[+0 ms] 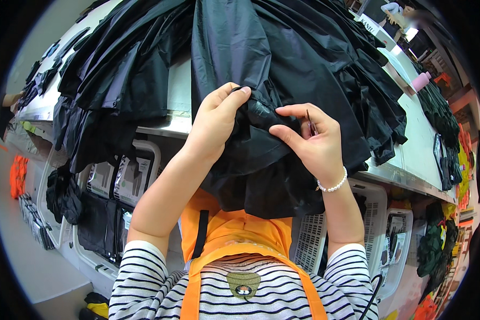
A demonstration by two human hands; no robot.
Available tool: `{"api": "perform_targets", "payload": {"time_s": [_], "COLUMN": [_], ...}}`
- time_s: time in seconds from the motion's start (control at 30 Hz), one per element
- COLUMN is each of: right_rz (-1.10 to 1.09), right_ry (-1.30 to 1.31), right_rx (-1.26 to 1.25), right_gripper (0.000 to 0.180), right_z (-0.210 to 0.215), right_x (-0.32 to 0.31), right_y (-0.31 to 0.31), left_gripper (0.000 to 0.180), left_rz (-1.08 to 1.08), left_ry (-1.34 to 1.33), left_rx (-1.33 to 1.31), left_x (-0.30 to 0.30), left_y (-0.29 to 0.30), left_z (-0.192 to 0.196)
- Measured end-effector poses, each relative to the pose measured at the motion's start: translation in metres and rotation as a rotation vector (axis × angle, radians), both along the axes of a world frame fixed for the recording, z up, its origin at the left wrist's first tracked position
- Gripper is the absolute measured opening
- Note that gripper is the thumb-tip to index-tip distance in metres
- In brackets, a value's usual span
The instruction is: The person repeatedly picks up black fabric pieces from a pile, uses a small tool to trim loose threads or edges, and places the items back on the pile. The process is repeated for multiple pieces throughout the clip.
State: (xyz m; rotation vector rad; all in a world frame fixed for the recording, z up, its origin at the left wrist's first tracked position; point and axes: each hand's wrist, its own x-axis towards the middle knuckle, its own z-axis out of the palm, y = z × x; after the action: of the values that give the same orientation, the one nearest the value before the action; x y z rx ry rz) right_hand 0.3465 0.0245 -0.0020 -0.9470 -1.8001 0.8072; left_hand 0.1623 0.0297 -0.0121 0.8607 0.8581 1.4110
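Observation:
A shiny black garment hangs over the front edge of the table, its lower part gathered in folds before me. My left hand pinches a folded edge of it between thumb and fingers. Beside it, my right hand has thumb and forefinger at the cloth, with a small gap between their tips. A small thin metal tool, perhaps thread snips, is tucked in that hand's curled fingers; most of it is hidden. Between the hands, a glossy patch shows on the cloth.
More black garments drape over the white table on both sides. White plastic baskets stand below, some with packaged black clothing. A pink bottle is at the far right. Another person's hand shows at the left rim.

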Motion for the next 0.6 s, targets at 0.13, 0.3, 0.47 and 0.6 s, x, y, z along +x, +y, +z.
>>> {"api": "perform_targets", "payload": {"time_s": [0.13, 0.3, 0.47, 0.6], "right_rz": [0.009, 0.165, 0.056, 0.044], "right_ry": [0.012, 0.167, -0.068, -0.078], "right_rx": [-0.016, -0.372, -0.103, -0.023], "right_gripper": [0.015, 0.007, 0.009, 0.009], "right_z": [-0.001, 0.004, 0.005, 0.007], "right_x": [0.001, 0.008, 0.004, 0.002], "right_y": [0.005, 0.011, 0.005, 0.001], "left_gripper": [0.015, 0.016, 0.058, 0.029], "left_rz": [-0.042, -0.051, -0.003, -0.257], "left_ry": [0.062, 0.189, 0.711, 0.633], "left_rx": [0.063, 0.212, 0.603, 0.297], "left_x": [-0.003, -0.004, -0.009, -0.014], "left_y": [0.001, -0.002, -0.004, -0.004], "left_z": [-0.008, -0.011, 0.003, 0.015]}}
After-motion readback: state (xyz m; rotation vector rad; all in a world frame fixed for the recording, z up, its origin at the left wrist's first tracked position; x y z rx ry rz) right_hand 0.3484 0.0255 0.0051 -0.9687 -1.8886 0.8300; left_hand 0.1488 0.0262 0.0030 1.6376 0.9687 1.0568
